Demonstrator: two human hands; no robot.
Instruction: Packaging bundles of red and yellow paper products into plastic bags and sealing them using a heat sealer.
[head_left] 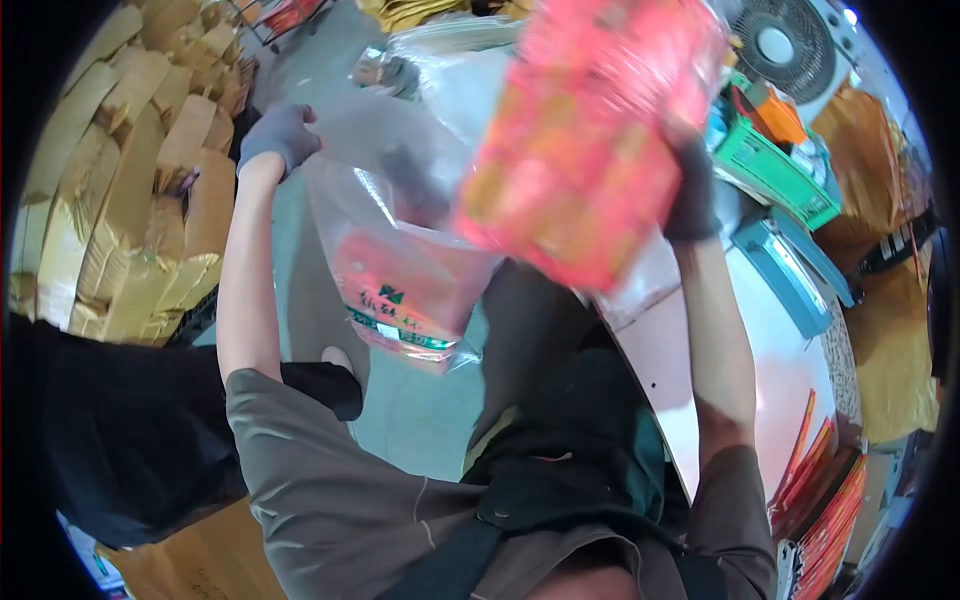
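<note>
While left hand (280, 140) pinches clear bag (340, 205) | right hand (695, 190) clasps red packet (595, 150) (blurred, fingertips unclear)

Left hand (284, 134): grey glove (270, 148), ending at wrist | Right hand (693, 180): darker grey glove (697, 212), indistinct from where I stand | Shirt (330, 450): dull grey-brown, short sleeves (262, 405), pale stitching (424, 500) on left | Apron-like overgarment (560, 440): near-black, greenish one side, dark straps (445, 565)
</note>
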